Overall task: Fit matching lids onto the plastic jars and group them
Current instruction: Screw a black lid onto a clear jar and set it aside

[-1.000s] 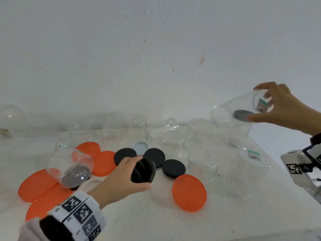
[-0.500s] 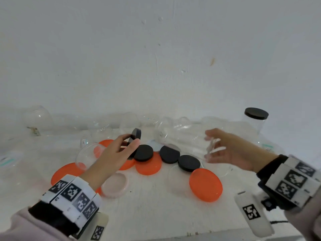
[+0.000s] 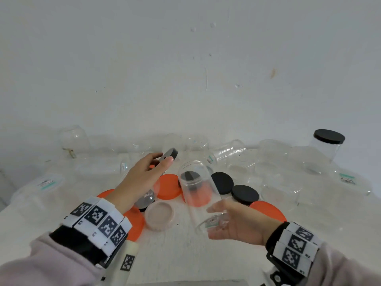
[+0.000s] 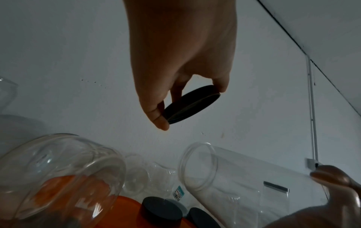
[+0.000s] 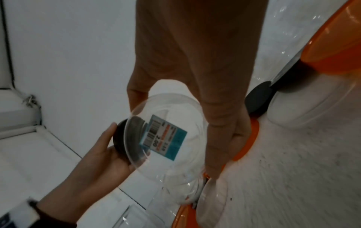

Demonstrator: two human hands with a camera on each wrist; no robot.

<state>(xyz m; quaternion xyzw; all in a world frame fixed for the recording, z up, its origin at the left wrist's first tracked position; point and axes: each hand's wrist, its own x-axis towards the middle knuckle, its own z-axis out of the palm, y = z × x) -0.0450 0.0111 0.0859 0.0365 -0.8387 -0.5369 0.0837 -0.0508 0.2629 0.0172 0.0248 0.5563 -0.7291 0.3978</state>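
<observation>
**Black lid in one hand, open jar in the other**

The left hand [image 3: 142, 178] pinches a black lid [image 3: 170, 154] by its rim between thumb and fingers, holding it tilted in the air above the middle of the worktop [image 3: 185, 254]. The right hand [image 3: 237, 221] curls around the base of a clear plastic jar [image 3: 196, 188], which leans away from the person with its open mouth pointing toward the lid; the two are near but apart. A price sticker [image 5: 163, 138] sits on the jar's bottom.

Below the hands, orange lids [image 3: 169, 185] and more black lids [image 3: 222, 182] lie flat across the middle of the worktop, with a pale translucent lid [image 3: 159, 215] nearer the front edge. Clear open jars [image 3: 228, 150] crowd the back edge, some on their sides. At the back right corner stands a capped jar [image 3: 325, 147] with a black lid on it.
</observation>
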